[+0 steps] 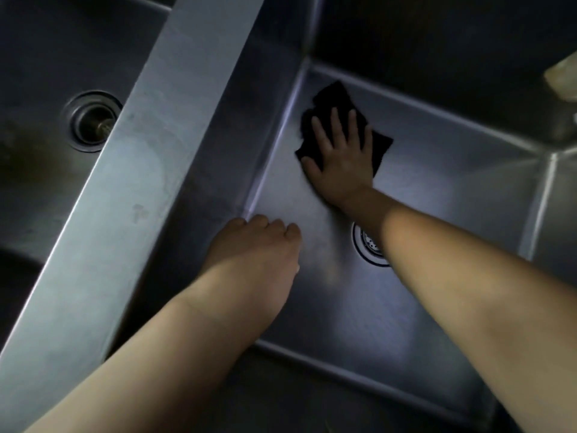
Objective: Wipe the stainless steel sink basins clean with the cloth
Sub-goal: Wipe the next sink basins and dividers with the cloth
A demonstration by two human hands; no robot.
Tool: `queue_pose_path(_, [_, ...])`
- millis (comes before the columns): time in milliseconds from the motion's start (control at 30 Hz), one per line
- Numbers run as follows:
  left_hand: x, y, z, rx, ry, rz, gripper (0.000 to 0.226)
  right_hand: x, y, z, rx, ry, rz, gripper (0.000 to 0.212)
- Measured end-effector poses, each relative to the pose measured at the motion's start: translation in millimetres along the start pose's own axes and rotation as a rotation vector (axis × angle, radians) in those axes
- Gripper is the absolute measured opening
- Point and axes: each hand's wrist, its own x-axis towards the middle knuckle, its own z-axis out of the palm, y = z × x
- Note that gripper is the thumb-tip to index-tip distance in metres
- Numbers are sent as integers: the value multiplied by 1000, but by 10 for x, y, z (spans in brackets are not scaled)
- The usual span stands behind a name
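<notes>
The right basin [437,170] has bare floor open to the right and near side; its drain [368,245] lies half hidden under the right forearm. The right hand [340,160], fingers spread flat, presses a black cloth [335,98] onto the floor near the far left corner. The left hand [259,245] hangs loosely curled, seemingly empty, beside the divider [131,170]. The left basin [40,73] shows its own drain [93,120].

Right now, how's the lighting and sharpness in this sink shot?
Head view: dim overall, with soft glare on the right basin floor; corners fall into shadow; the right hand on the black cloth is slightly motion-blurred; the wide angle slants the divider.
</notes>
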Motion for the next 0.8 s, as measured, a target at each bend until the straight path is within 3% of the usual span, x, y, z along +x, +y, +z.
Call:
queue_pose_path(100, [4,-44,20,-1,147,0,27,-510,-300,92,22,-37,-160,73])
queue_pose_path(233, [-48,-34,-116,-13,206,40,22,-1364,-449,215,82,-57,-444,70])
queue_pose_path(467, [-258,-220,-538,225,427,185,17,-2460,178,146,-80,-190,-787,71])
queue_pose_path(667, [-229,-517,-672,237,442,197,16,-2350,217,140,-34,-191,-795,68])
queue_pose_path(800, [-197,-540,-653,135,478,169,17,-1802,83,147,49,-105,-607,68])
